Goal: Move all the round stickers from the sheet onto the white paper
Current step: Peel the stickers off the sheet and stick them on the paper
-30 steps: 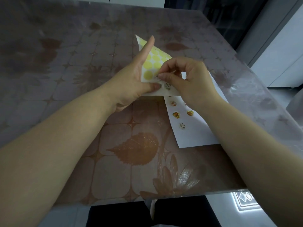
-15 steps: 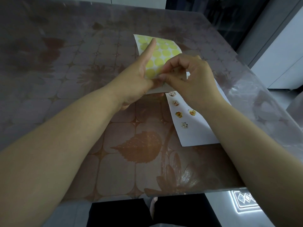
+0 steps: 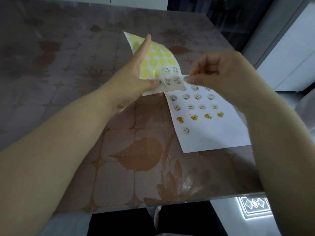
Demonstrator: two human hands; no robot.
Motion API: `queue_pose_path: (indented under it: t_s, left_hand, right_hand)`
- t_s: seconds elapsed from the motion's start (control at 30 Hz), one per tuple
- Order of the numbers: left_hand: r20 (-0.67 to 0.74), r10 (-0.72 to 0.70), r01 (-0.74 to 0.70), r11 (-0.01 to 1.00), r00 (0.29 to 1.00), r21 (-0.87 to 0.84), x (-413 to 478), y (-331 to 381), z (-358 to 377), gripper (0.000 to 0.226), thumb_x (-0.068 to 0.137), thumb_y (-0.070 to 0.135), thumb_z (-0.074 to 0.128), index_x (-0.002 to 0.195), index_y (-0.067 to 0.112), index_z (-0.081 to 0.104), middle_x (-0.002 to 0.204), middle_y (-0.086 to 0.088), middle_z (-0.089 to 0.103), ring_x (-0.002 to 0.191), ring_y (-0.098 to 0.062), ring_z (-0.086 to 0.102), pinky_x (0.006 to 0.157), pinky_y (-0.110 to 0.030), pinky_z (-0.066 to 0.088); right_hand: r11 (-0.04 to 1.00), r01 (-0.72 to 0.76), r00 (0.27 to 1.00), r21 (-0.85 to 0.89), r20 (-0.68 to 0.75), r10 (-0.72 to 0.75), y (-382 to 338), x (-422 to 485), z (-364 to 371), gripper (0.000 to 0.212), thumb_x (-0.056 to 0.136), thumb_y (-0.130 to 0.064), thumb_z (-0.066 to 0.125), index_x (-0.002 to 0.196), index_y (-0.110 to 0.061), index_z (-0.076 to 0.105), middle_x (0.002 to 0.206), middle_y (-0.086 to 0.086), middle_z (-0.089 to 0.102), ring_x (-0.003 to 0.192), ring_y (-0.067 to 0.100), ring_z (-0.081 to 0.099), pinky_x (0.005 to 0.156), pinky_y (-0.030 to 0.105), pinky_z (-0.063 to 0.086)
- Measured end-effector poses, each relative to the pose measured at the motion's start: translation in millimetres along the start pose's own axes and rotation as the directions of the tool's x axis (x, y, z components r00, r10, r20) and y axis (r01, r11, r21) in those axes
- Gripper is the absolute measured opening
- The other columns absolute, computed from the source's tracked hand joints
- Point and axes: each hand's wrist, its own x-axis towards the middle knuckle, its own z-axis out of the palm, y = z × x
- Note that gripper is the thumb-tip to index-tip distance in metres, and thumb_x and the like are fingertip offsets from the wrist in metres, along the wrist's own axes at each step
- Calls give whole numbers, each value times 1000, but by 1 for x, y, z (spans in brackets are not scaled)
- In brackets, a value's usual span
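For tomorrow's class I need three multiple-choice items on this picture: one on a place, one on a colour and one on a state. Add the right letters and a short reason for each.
1. Where does the white paper lie?
A. on the floor
B. flat on the table
C. on a chair

2. What colour are the bare rounds on the sticker sheet?
A. blue
B. red
C. yellow

3. How is the sticker sheet?
A. flat on the table
B. rolled into a tube
C. lifted and curved, held by the left hand

Answers:
1 B: the paper lies flat on the patterned tabletop.
2 C: pale yellow discs fill the sheet's upper rows.
3 C: the hand pinches the sheet's lower edge, and the sheet bows above the table.
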Motion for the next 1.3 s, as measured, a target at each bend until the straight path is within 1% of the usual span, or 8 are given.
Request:
queue_pose_path:
  t_s: [0.13,0.23,0.33,0.47,0.6,0.87,1.13,1.3]
  left_hand:
    - [-47,-1,2,1000,999,28,-1,0,4,93,72,15,64,140,55,14,158,9,14,143,-13,25,114,-44,28]
    - [-20,18,-17,997,1000,70,-2,-1,7,94,75,11,64,144,49,12,157,14,12,143,-8,22,115,-41,27]
    - [1,28,-28,993,1000,112,-2,-2,9,92,83,1,61,147,41,11,150,22,15,140,-1,23,116,-34,26]
    - [14,27,-29,989,1000,147,-2,-3,8,91,82,4,62,147,42,11,145,26,18,138,2,25,116,-33,26]
    - [24,44,-47,986,999,162,-2,-1,8,91,84,0,59,148,41,10,151,22,14,140,-1,23,116,-33,26]
    - [64,87,-96,982,994,162,-3,-2,9,90,85,-5,55,149,39,8,159,14,4,145,-5,11,118,-36,23]
    - [60,76,-83,987,995,140,-4,0,10,93,79,0,56,147,43,8,159,16,1,145,-5,11,118,-40,23]
    - [72,78,-81,996,994,40,-6,3,14,94,84,-15,53,148,37,10,156,14,11,133,2,36,97,-21,45]
  right_hand:
    - [925,-107,942,-364,260,211,3,-21,-23,13,67,-41,75,72,-30,69,62,-28,62,54,-7,51,59,19,35]
    - [935,-199,898,-294,327,294,16,-32,-17,9,69,-33,77,74,-27,72,69,-20,68,62,-4,58,69,21,43]
    - [957,-262,904,-129,314,290,29,-38,-11,8,70,-19,78,75,-19,71,79,-1,74,82,17,68,87,29,48]
    - [959,-256,911,-121,302,281,34,-40,-3,11,70,-22,79,76,-20,70,81,7,72,74,25,62,81,33,48]
    - [935,-292,892,-203,293,343,34,-37,0,21,70,-25,79,82,-24,61,66,-1,63,61,7,53,66,30,40]
    - [754,-286,808,-591,273,521,24,-14,-9,61,55,-57,77,98,-29,44,88,-16,44,76,6,45,60,26,34]
    - [881,-97,900,-463,337,276,14,-9,-7,35,63,-44,77,72,-24,50,58,-10,44,48,4,37,50,19,32]
    - [907,117,991,-404,-8,-131,13,8,15,22,76,-44,69,91,-32,57,85,-13,50,63,-4,46,56,9,37]
